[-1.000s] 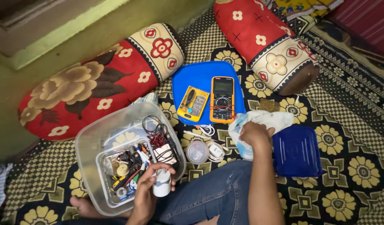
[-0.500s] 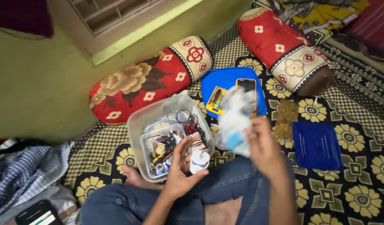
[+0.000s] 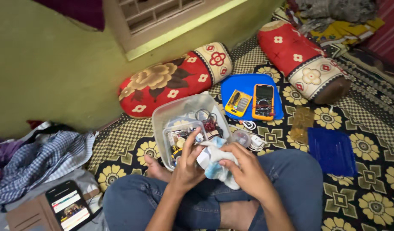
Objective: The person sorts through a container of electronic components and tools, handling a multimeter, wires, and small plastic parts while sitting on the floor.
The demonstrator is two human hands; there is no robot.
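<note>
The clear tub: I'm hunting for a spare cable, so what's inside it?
The clear tub holds a smaller clear box of small mixed parts, with coiled red and black wires beside it. The left hand and cloth cover its near corner.

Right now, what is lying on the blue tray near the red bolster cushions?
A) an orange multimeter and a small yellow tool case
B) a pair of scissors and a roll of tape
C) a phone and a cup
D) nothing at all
A: the blue tray holds an orange multimeter with a small yellow tool case beside it.
</note>
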